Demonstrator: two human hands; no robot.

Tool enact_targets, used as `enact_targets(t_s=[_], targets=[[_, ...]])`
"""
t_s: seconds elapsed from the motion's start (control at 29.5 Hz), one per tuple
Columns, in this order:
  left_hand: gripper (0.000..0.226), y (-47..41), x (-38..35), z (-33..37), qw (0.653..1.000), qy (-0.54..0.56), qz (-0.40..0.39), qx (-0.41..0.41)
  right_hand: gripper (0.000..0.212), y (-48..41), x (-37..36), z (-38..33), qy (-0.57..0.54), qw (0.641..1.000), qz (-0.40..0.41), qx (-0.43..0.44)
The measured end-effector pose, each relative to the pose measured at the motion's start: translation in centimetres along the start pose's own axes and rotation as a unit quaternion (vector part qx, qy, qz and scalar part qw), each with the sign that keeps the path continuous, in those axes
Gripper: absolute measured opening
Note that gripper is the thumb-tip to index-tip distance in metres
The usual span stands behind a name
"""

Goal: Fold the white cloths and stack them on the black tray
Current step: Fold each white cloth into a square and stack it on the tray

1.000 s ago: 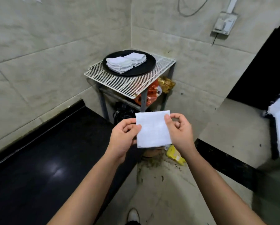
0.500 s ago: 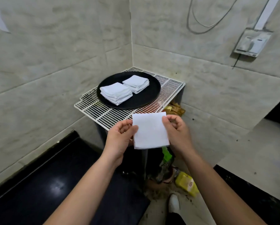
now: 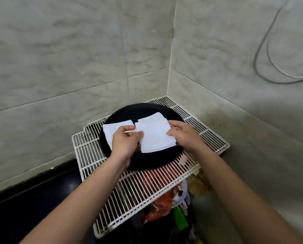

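Pinching folded cloth (image 3: 154, 136) at opposite edges, left hand (image 3: 124, 141) and right hand (image 3: 182, 136), over black tray (image 3: 156, 161). Soft, light, floppy; contact with stack (image 3: 157, 118) unclear.

The folded cloth (image 3: 154, 136) sits between the left hand (image 3: 125, 141) and the right hand (image 3: 182, 136), over the tray (image 3: 152, 161). A cloth stack (image 3: 116, 127) lies on the tray just behind the left hand. The tray rests on the wire rack (image 3: 138, 191) beneath both wrists.

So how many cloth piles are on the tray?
2: left pile, behind the left hand; right pile, mostly hidden under the cloth held by that hand and the right hand.
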State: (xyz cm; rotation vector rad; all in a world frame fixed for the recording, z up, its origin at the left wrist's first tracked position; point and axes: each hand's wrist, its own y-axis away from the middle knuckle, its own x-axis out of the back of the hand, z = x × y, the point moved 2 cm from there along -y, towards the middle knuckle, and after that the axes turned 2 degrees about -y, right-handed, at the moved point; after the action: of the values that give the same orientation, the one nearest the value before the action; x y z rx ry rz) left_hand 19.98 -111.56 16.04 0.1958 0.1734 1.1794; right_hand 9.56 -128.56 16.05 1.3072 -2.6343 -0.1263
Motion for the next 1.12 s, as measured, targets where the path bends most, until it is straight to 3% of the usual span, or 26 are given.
enact_targets(t_s=[0.14,0.41,0.91,1.02,1.12], targets=[[0.035,-3.7,-4.0,0.8,0.998,0.011,0.047,0.030,0.050,-7.7,1.7,-0.5,0.000,0.999,-0.037,-0.009],[0.035,-7.2,-6.4,0.6,0.991,-0.058,0.118,-0.005,0.053,-14.2,1.8,0.8,0.024,0.996,-0.089,-0.005],[0.042,-6.4,-6.8,-1.2,0.934,-0.336,0.120,-0.026,0.049,-13.9,2.0,3.4,0.122,0.988,-0.081,0.047],[0.021,-6.0,-6.9,-1.1,0.928,-0.352,0.119,-0.028,0.047,-13.7,2.1,3.4,0.132,0.987,-0.066,0.055],[0.043,-5.9,-6.8,-0.8,0.922,-0.361,0.138,-0.037,0.043,-13.4,2.1,3.1,0.142,0.986,-0.059,0.066]])
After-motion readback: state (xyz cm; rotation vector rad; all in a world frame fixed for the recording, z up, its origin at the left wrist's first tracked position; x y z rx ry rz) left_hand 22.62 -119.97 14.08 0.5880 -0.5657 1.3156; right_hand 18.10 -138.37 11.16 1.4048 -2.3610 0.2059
